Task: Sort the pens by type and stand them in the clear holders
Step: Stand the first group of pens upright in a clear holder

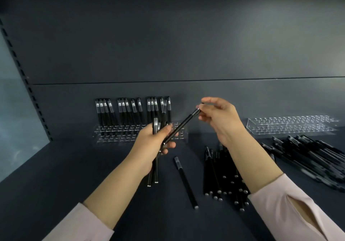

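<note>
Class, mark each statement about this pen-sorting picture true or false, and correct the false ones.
1. Pens stand in the left holder. True.
2. The right holder is full of pens. False: no pens stand in it.
3. The right hand pinches the upper end of one pen. True.
4. The left hand is empty. False: it grips a bundle of pens.
5. A single pen lies alone on the surface between the two arms. True.
</note>
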A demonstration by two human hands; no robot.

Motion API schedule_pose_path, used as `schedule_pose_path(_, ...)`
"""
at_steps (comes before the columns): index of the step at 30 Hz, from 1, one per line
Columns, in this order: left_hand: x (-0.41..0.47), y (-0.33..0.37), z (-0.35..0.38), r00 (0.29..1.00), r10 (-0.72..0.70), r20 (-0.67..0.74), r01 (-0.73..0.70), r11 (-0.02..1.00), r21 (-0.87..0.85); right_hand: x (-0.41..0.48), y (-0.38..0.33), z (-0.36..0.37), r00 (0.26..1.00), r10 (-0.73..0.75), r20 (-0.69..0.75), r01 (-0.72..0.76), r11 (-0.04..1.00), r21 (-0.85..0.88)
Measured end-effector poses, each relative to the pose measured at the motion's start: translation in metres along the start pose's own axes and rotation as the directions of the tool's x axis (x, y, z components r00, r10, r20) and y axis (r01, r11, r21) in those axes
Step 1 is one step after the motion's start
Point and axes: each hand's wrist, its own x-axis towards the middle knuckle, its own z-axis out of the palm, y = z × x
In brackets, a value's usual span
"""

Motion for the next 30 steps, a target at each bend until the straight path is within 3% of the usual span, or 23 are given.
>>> schedule_pose_path(5, 0.019, -0.009, -0.035, 0.994, -0.061, -0.09, 0.052, 0.994, -0.098, 0.03, -0.006, 0.019, 0.949, -0.261, -0.177, 0.239, 0.961, -0.14)
schedule_pose_path(13, 0.026, -0.016, -0.036, 0.994, -0.107, -0.016, 0.101, 0.975, -0.2, 0.044, 0.012, 0.042, 0.856, -0.517, 0.024, 0.448, 0.716, -0.535)
schedule_pose_path(19, 0.024, -0.021, -0.031, 0.995, -0.092, 0.044, 0.099, 0.977, -0.187, 0.046, 0.005, 0.041, 0.825, -0.551, 0.121, 0.51, 0.638, -0.576)
schedule_pose_path(30, 0.025, -0.022, -0.031, 0.995, -0.084, 0.048, 0.092, 0.977, -0.193, 0.051, 0.008, 0.043, 0.865, -0.439, 0.243, 0.493, 0.658, -0.569)
